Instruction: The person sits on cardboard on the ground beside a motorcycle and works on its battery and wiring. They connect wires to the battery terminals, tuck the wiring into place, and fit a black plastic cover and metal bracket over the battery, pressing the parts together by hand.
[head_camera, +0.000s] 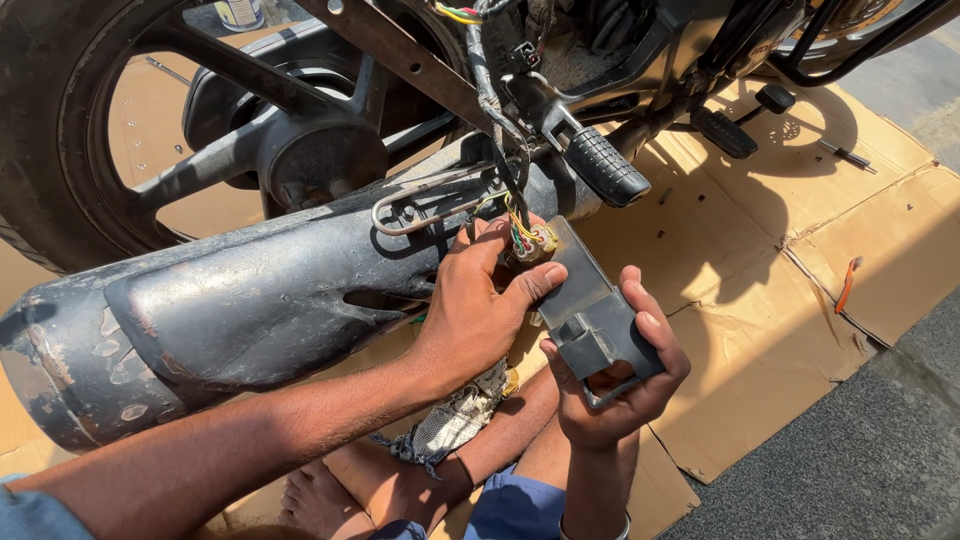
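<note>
Gripping one grey module (592, 318): right hand (615, 385) clamped; left hand (478, 300) pinching its connector (532, 240).

An outdoor roadside repair spot is shown: a motorcycle (330, 150) is parked on flattened cardboard (800, 230) laid over sunlit asphalt (860, 460) at lower right.
</note>
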